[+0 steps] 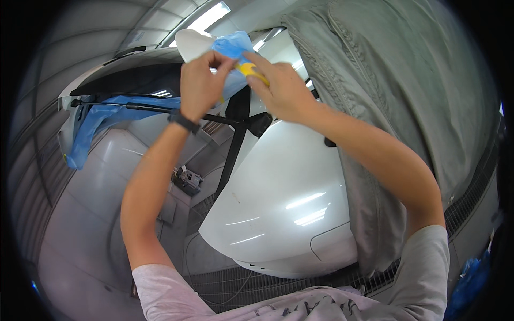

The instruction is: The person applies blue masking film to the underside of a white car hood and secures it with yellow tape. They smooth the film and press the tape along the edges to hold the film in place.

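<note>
Right hand (pixel 281 88) grips a yellow roll (pixel 247 69), probably tape, far centre beside blue film (pixel 234 45); left hand (pixel 205 83) bunched, hold unclear. Film probably light, soft, slippery, tearable: pinch its edge; take roll by rim.

No text, number or sign can be read; dark marks (pixel 322 308) are seen on the shirt (pixel 171 294), but not legibly.

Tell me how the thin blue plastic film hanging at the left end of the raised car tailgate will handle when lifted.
The thin blue plastic film is likely floppy, since it hangs in loose creases. It looks sheet-thin, so it is probably light for its size. It might catch on the slim black strut, which crosses in front of it.
</note>
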A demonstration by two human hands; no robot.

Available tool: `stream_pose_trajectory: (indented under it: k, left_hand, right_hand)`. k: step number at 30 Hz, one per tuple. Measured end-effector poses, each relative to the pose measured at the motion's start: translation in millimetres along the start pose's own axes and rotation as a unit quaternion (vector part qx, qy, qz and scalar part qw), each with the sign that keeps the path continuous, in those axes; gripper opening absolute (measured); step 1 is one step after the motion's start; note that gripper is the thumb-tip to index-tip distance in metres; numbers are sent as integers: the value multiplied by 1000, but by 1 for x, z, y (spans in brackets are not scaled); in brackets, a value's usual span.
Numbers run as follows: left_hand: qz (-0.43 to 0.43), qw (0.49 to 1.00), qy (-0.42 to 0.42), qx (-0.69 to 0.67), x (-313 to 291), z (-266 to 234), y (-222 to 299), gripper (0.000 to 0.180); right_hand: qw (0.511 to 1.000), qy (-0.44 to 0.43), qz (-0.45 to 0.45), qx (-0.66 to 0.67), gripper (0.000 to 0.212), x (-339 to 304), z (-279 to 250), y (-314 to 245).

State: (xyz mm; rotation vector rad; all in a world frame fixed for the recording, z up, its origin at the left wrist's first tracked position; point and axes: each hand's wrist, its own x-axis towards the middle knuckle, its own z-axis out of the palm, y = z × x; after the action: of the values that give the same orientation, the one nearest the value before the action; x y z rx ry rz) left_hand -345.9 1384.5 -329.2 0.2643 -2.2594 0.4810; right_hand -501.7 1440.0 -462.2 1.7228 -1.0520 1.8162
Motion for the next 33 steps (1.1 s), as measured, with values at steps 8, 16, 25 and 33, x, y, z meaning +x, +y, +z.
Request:
stream_pose_trajectory:
  k: [8,16,25,33]
  left_hand:
    - [0,918,5,395,87,-30,-93,16]
    - [40,864,-193,463,56,16,-59,51]
    - [-110,870,-153,456,59,34,-56,69]
    - [96,934,-9,343,6,10,-40,62]
  right_hand:
    - [957,-97,24,-273,42,64,37,17]
    - [936,-139,11,-324,29,72,45,15]
    - [960,34,116,-251,30,92,35,4]
    - [977,134,47,-159,31,75,-72,-37]
